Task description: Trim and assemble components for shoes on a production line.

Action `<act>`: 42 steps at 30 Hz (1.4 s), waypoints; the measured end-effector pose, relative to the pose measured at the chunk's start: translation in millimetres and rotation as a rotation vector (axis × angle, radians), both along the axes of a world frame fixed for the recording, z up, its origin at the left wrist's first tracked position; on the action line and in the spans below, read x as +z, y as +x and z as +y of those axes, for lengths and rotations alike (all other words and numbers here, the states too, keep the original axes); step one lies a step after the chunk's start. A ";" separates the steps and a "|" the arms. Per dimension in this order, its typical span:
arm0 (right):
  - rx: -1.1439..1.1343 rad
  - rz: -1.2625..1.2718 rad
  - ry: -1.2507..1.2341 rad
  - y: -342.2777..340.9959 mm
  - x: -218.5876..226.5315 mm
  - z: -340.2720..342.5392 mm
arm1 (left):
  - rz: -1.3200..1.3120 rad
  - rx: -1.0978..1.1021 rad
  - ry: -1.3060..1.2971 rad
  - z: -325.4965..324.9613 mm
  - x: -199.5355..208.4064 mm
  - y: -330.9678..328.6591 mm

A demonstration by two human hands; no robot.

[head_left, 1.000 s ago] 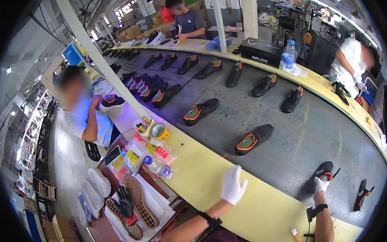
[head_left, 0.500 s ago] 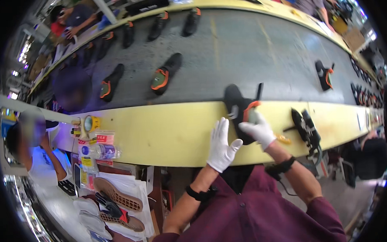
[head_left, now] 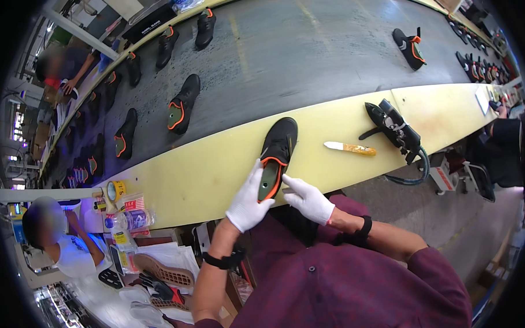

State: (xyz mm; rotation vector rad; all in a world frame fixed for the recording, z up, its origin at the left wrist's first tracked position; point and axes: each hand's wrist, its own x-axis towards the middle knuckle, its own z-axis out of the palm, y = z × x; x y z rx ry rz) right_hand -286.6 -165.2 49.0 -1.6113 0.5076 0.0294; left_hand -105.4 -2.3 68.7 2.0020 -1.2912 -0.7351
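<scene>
A black sneaker point(head_left: 281, 143) with orange collar trim and a green insole lies on the pale yellow bench edge, toe pointing away from me. My left hand point(head_left: 249, 202), in a white glove, has its fingers along the left side of the heel opening and its thumb by the heel. At the heel's right side is my right hand point(head_left: 311, 203), also gloved, its fingers stretched toward the shoe and slightly apart. To the right lies a slim tool point(head_left: 350, 149) with a yellow handle and a white tip. Beyond it sits a black strapped device point(head_left: 394, 127) with a hose.
A dark conveyor belt point(head_left: 282, 53) runs past the bench, carrying several similar shoes, one of them a sneaker point(head_left: 184, 106). At left are a tape roll point(head_left: 116, 190), a plastic bottle point(head_left: 127, 219) and brown soles point(head_left: 162, 270). Co-workers sit at left and far left.
The sneaker has turned from a tilted, held-up pose to toe-away on the bench. My left hand has come onto it; my right hand has shifted off its opening to the heel's right side.
</scene>
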 end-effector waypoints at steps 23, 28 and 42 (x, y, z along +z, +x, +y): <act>0.076 -0.428 -1.104 97.6 -16.9 -110.1 | -0.661 0.074 0.445 -11.8 75.9 10.0; -0.010 -0.440 -1.042 77.2 -19.6 -94.6 | 0.105 0.518 -0.070 36.5 -9.3 34.2; -0.032 0.163 -1.364 -18.8 -14.5 -178.4 | -0.310 0.213 -0.064 -18.3 -5.5 69.0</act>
